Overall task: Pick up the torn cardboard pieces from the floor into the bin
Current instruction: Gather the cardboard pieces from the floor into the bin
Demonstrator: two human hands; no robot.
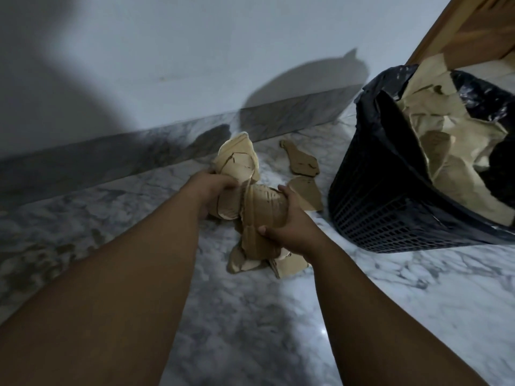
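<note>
A grey-veined marble floor point(250, 316) runs up to a matching skirting point(111, 151) and a plain pale wall point(195, 51); a wooden door frame point(459, 32) cuts the upper right corner. At mid-frame you have a bundle of torn cardboard pieces point(262, 207) gathered between both hands. Your left hand point(211, 188) is clenched on the pale, smooth-faced scraps on the bundle's left side. Your right hand point(289, 224) is wrapped round a browner, ribbed corrugated piece, thumb low on its near edge.

The black mesh bin point(376, 213) stands at the right of the frame, lined with a glossy black bag point(390, 112) and already holding pale cardboard scraps point(446, 140) that rise toward its rim. Two flat brown scraps point(301, 160) lie loose between the bundle and the bin, and more ragged pieces point(250, 263) sit on the floor beneath your right wrist.

The likely trouble is the bundle itself. It is a stack of stiff, curved, jagged-edged sheets held only from its two sides, so the middle ones could slide out as you lift. The bin looks fairly full, and springy cardboard may ride up over the rim or snag the thin liner. The polished marble will probably let dropped scraps skate away.
</note>
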